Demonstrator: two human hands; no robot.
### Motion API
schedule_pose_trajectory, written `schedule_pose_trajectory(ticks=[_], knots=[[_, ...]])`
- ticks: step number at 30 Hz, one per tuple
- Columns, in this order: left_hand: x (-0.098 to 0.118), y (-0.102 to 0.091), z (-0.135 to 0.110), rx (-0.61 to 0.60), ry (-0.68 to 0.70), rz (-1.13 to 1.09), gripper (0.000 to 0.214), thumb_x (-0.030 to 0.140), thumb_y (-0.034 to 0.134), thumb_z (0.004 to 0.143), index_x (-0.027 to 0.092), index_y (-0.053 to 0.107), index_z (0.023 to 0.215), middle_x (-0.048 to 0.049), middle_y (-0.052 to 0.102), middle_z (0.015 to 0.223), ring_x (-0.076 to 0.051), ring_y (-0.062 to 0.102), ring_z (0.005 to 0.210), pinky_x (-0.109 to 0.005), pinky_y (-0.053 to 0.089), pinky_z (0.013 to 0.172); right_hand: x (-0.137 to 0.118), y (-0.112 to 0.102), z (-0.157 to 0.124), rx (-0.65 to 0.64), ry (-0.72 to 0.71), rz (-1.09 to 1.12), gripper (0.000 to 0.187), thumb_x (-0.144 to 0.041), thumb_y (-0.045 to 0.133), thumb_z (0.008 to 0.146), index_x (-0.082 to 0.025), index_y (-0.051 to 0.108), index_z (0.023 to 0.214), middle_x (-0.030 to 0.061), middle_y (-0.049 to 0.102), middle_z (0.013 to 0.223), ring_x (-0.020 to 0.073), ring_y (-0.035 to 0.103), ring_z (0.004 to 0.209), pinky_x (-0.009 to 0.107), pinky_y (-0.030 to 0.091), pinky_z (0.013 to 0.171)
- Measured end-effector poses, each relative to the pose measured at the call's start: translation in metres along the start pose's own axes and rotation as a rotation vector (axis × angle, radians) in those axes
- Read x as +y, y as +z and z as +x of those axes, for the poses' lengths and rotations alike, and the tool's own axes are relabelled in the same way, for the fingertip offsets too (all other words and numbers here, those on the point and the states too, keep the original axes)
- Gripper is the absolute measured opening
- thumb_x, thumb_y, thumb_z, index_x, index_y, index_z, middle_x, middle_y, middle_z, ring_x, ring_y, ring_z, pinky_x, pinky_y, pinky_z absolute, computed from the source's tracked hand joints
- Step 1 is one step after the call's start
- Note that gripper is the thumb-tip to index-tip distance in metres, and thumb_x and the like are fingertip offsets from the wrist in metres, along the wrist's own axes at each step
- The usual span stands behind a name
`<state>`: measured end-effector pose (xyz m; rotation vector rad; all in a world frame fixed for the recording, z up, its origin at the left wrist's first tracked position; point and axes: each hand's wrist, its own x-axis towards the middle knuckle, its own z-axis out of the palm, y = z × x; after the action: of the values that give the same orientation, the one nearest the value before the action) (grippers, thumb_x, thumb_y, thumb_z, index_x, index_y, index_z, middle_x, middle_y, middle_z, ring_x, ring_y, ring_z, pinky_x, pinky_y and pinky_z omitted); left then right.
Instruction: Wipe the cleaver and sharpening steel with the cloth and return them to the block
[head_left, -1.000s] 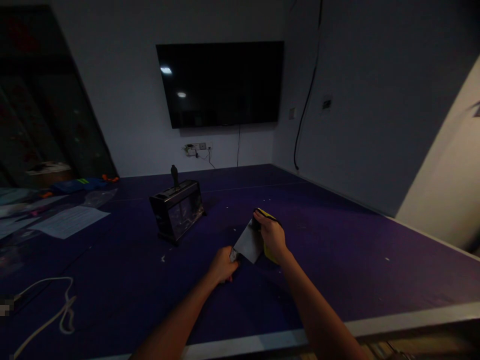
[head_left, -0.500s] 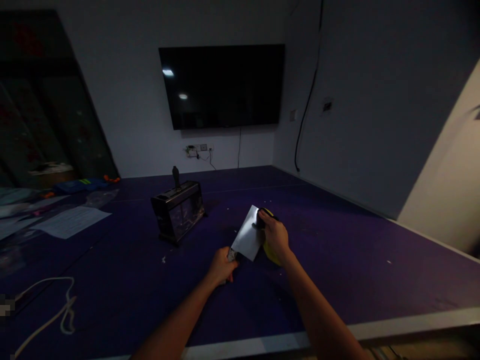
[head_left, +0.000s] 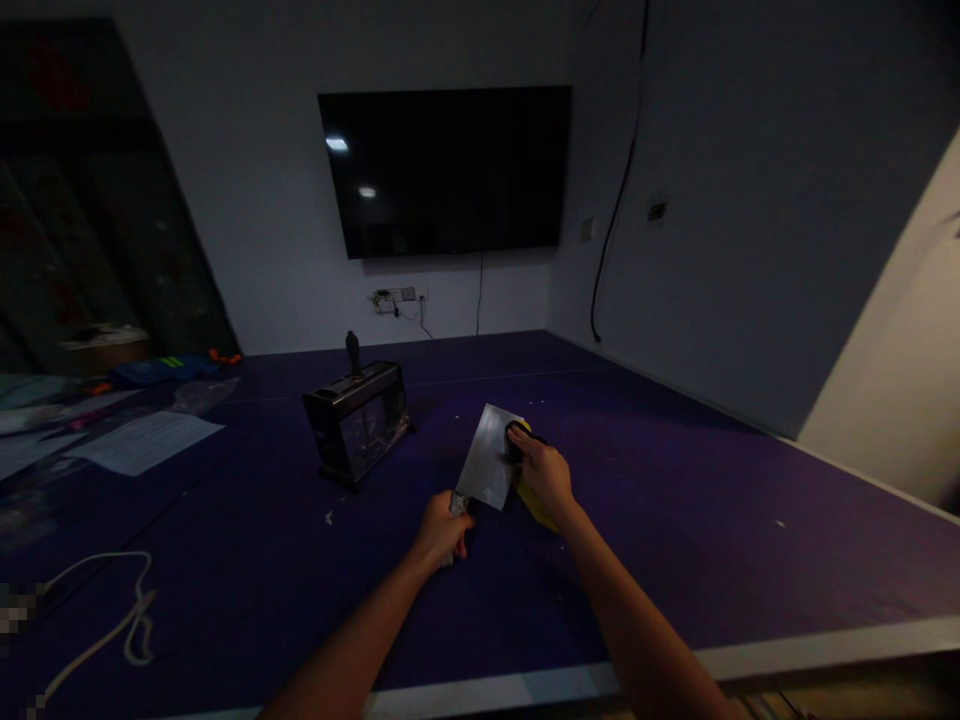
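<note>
Cleaver [head_left: 489,458], handle gripped in L hand [head_left: 442,530], R hand [head_left: 546,476] holds yellow tool [head_left: 534,499] against blade

Open tabletop [head_left: 712,500] is left to the right of the black toaster [head_left: 358,420], broken only at its front right, where a cleaver [head_left: 489,462] is gripped by the left hand [head_left: 442,528] and a yellow tool [head_left: 535,499] is held to the blade by the right hand [head_left: 545,474]. Left of the toaster the way is cluttered by papers [head_left: 146,440], and at its front left a white cord [head_left: 112,620] is looped.
</note>
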<state>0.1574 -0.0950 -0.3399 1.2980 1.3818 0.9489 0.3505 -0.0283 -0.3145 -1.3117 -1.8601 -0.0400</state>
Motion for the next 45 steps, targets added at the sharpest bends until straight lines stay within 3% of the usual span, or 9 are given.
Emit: schedule_pose_trajectory(ticks=[5,11,19,27,33,35,37,40,45], knots=[[0.003,0.0,-0.001,0.07,-0.075,-0.086,0.014,0.011,0.051,0.067,0.017,0.045,0.078,0.0105,0.041,0.038,-0.007,0.042,0.026,-0.014,0.029,0.032,-0.007,0.004,-0.002,-0.098,-0.058,0.02,0.057,0.0,0.04,0.073,-0.028,0.059,0.119,-0.0028,0.055,0.125,0.0174,0.06,0.105,0.028,0.048,0.089],[0.007,-0.001,-0.001,0.107,-0.069,-0.166,0.015,0.012,0.052,0.067,0.017,0.047,0.08,0.0105,0.04,0.038,-0.007,0.041,0.026,-0.014,0.029,0.032,-0.018,0.007,-0.005,-0.206,-0.125,0.118,0.055,0.0,0.04,0.074,-0.032,0.062,0.113,-0.006,0.056,0.123,0.0139,0.056,0.11,0.027,0.044,0.094],[0.005,-0.004,0.003,0.181,-0.105,-0.34,0.016,0.018,0.057,0.063,0.017,0.047,0.076,0.0101,0.04,0.042,-0.005,0.039,0.028,-0.015,0.03,0.033,-0.031,0.011,-0.007,-0.272,-0.279,0.338,0.054,0.001,0.038,0.069,-0.026,0.067,0.106,-0.0008,0.062,0.115,0.0135,0.057,0.109,0.028,0.042,0.096],[0.007,-0.008,0.005,0.229,-0.072,-0.387,0.012,0.019,0.054,0.062,0.018,0.043,0.066,0.009,0.039,0.043,-0.005,0.039,0.028,-0.015,0.029,0.033,-0.04,0.012,-0.009,-0.265,-0.26,0.489,0.049,-0.001,0.037,0.068,-0.025,0.071,0.093,-0.0005,0.068,0.104,0.0144,0.062,0.101,0.03,0.045,0.092],[0.017,-0.01,0.0,0.264,0.003,-0.358,0.012,0.02,0.053,0.065,0.019,0.042,0.069,0.0091,0.04,0.043,-0.007,0.042,0.03,-0.016,0.03,0.033,-0.029,0.009,-0.009,-0.057,-0.116,0.368,0.041,-0.004,0.036,0.065,-0.023,0.071,0.073,0.0006,0.071,0.081,0.0155,0.066,0.081,0.027,0.049,0.078],[0.032,-0.026,-0.001,0.314,0.099,-0.254,0.011,0.021,0.053,0.067,0.019,0.043,0.072,0.0092,0.04,0.042,-0.008,0.044,0.031,-0.016,0.031,0.035,-0.024,0.008,-0.01,-0.003,-0.048,0.272,0.038,-0.006,0.036,0.068,-0.023,0.07,0.07,0.0012,0.071,0.079,0.0163,0.066,0.076,0.027,0.049,0.075],[0.058,-0.053,-0.001,0.407,0.19,-0.071,0.01,0.021,0.053,0.069,0.019,0.044,0.074,0.0091,0.041,0.041,-0.009,0.045,0.032,-0.017,0.033,0.037,-0.021,0.007,-0.01,0.019,-0.015,0.203,0.037,-0.008,0.036,0.07,-0.023,0.07,0.07,0.0019,0.071,0.079,0.0168,0.065,0.075,0.027,0.048,0.074],[0.111,-0.109,-0.006,0.531,0.235,0.337,0.011,0.023,0.056,0.07,0.017,0.049,0.077,0.0049,0.049,0.048,-0.012,0.052,0.039,-0.019,0.037,0.042,-0.021,0.006,-0.01,-0.021,-0.035,0.139,0.035,-0.009,0.038,0.07,-0.023,0.069,0.072,0.0011,0.07,0.082,0.0164,0.065,0.076,0.026,0.047,0.074],[0.2,-0.183,-0.029,0.912,0.259,0.995,0.018,0.026,0.054,0.073,0.014,0.056,0.086,-0.0083,0.065,0.078,-0.021,0.062,0.076,-0.025,0.042,0.061,-0.027,0.003,-0.008,-0.134,-0.109,0.052,0.033,-0.009,0.04,0.068,-0.024,0.069,0.073,-0.0003,0.07,0.087,0.0146,0.063,0.076,0.022,0.044,0.071]])
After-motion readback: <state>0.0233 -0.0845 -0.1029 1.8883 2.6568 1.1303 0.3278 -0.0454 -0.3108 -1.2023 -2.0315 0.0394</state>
